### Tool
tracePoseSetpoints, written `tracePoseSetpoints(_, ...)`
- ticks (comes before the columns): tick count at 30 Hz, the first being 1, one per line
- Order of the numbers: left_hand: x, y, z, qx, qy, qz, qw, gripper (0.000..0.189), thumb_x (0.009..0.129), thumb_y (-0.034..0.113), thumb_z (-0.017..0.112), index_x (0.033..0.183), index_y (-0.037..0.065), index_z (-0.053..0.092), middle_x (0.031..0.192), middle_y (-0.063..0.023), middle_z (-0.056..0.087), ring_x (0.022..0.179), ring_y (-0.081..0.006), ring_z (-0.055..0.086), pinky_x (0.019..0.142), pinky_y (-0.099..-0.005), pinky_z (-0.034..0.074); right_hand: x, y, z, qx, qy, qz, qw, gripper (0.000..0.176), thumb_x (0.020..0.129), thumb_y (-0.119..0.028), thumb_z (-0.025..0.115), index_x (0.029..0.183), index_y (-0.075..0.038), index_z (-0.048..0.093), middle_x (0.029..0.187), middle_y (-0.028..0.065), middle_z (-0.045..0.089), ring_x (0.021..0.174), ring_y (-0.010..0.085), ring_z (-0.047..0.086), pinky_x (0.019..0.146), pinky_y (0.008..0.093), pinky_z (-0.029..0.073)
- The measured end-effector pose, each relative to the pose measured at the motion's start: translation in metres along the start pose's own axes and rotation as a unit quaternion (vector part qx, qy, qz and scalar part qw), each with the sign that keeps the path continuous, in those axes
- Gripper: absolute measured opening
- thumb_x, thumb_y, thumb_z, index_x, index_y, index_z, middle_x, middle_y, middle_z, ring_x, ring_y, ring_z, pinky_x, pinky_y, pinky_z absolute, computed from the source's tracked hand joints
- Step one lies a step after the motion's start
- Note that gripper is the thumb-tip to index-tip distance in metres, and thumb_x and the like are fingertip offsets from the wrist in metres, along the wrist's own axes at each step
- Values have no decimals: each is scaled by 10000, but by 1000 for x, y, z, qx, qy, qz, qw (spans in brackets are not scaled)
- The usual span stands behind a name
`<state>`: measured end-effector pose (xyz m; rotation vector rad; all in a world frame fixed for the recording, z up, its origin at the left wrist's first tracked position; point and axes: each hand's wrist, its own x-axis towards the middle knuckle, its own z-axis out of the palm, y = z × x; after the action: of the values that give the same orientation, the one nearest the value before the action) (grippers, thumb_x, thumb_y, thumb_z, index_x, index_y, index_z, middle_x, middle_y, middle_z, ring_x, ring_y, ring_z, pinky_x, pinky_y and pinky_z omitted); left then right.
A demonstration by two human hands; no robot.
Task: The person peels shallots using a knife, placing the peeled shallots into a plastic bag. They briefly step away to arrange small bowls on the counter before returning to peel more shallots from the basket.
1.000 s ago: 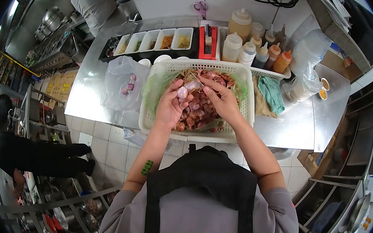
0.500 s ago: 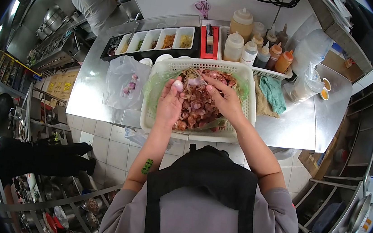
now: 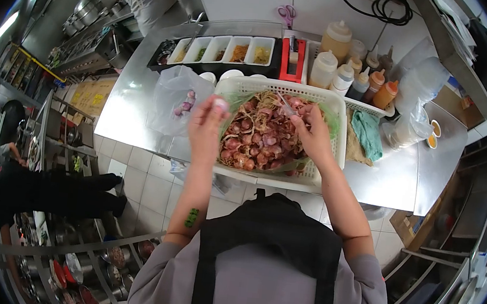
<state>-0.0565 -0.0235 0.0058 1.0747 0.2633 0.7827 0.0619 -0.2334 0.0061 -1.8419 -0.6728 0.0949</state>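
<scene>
Left hand (image 3: 205,129), peeled shallot (image 3: 221,104) at fingertips, beside basket (image 3: 274,84)

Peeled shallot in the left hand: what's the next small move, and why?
Probably move the left hand a little leftward and drop the peeled shallot into the plastic bag: it looks skinless, the bag beside the basket already holds peeled ones, and the right hand is over the unpeeled pile.

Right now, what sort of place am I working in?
Probably a commercial kitchen: steel counter, a row of squeeze bottles, a rail of garnish tubs. The left hand holds a peeled shallot by the white basket.
</scene>
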Motion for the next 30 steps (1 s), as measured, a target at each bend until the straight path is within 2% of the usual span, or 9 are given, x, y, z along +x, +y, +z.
tracePoseSetpoints(3, 27, 28, -45, 252, 99, 142, 952, 295, 802, 145, 666, 1037, -15, 588, 944, -84, 621, 812, -136, 587, 694, -262, 495, 1, 2, 0, 31, -22, 17, 999, 265, 861, -207, 578, 981, -7, 453, 853, 161, 588, 786, 315, 579, 704, 360, 440)
tracePoseSetpoints(11, 92, -1, -110, 602, 121, 167, 772, 333, 780, 175, 663, 1020, -41, 584, 890, -147, 628, 764, -213, 605, 665, -279, 490, 0, -7, 1, 28, -22, -18, 999, 234, 861, -181, 574, 974, -7, 466, 827, 144, 581, 744, 285, 564, 692, 343, 434)
tracePoseSetpoints(14, 51, 25, -47, 498, 107, 231, 829, 286, 791, 172, 644, 1001, -15, 594, 873, -136, 620, 752, -229, 608, 662, -317, 488, -2, -3, 2, 2, 4, -44, 999, 239, 859, -187, 576, 973, -7, 468, 834, 143, 583, 746, 287, 564, 694, 342, 433)
tracePoseSetpoints(16, 23, 31, -25, 538, -6, 128, 833, 238, 774, 148, 643, 960, 6, 600, 906, -132, 597, 767, -255, 602, 664, -335, 484, -1, -7, -2, 4, -22, -13, 1000, 198, 874, -163, 573, 966, -13, 483, 824, 61, 571, 748, 137, 533, 698, 262, 435)
tracePoseSetpoints(18, 1, 27, -20, 610, -211, 57, 762, 217, 744, 98, 649, 944, 26, 602, 929, -103, 604, 767, -222, 598, 684, -317, 479, -3, -7, -2, 3, -19, -25, 1000, 186, 878, -159, 567, 960, -14, 484, 804, 56, 565, 740, 129, 523, 691, 256, 427)
tracePoseSetpoints(21, -26, 16, -17, 700, -281, 135, 643, 216, 705, 108, 661, 902, 32, 616, 851, -96, 613, 791, -258, 588, 696, -341, 476, -4, -3, 1, 21, -18, -43, 999, 164, 901, -158, 524, 976, -22, 471, 752, 55, 549, 662, 113, 509, 620, 245, 420)
tracePoseSetpoints(23, -25, 10, -19, 704, -272, 154, 637, 230, 689, 141, 676, 887, 36, 624, 812, -96, 615, 806, -268, 584, 709, -353, 472, -6, -4, 0, 41, -20, -49, 998, 158, 919, -162, 488, 999, -28, 458, 721, 59, 540, 592, 106, 506, 556, 239, 421)
tracePoseSetpoints(25, -25, 12, -16, 708, -263, 174, 632, 247, 674, 174, 691, 873, 40, 632, 773, -96, 617, 820, -278, 579, 722, -365, 469, -10, -25, -7, 220, -131, 116, 960, 174, 950, -166, 389, 1078, -48, 399, 654, 69, 522, 424, 102, 458, 399, 232, 377)
tracePoseSetpoints(30, -36, 19, -6, 666, -189, 44, 720, 245, 654, 163, 726, 829, 15, 640, 694, -97, 629, 643, -213, 607, 615, -303, 481, -23, -59, 9, 83, -309, 169, 932, 201, 946, -140, 333, 1132, -63, 335, 604, 80, 520, 351, 119, 439, 329, 254, 363)
